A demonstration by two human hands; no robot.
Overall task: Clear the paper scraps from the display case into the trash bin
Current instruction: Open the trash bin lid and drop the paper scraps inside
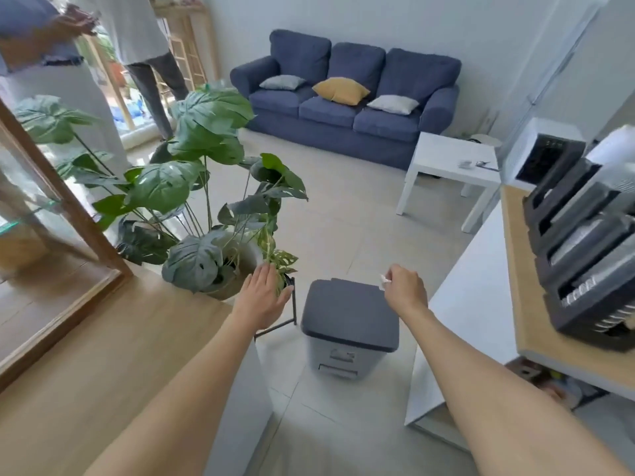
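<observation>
A grey trash bin (348, 324) with a dark closed lid stands on the floor below me. My right hand (405, 286) hovers over the bin's far right corner, its fingers pinched on a small white paper scrap (384, 278). My left hand (263, 295) is flat with fingers together and holds nothing, left of the bin, by the plant pot. The glass display case (58, 214) with a wooden frame stands at the left on a wooden top; its inside is blurred, and I see no scraps in it.
A potted monstera (202, 187) on a black wire stand sits left of the bin. A wooden shelf (549, 304) at right carries stacked black trays. Farther off are a white side table (453, 166) and a blue sofa (347, 101). Two people stand at the top left.
</observation>
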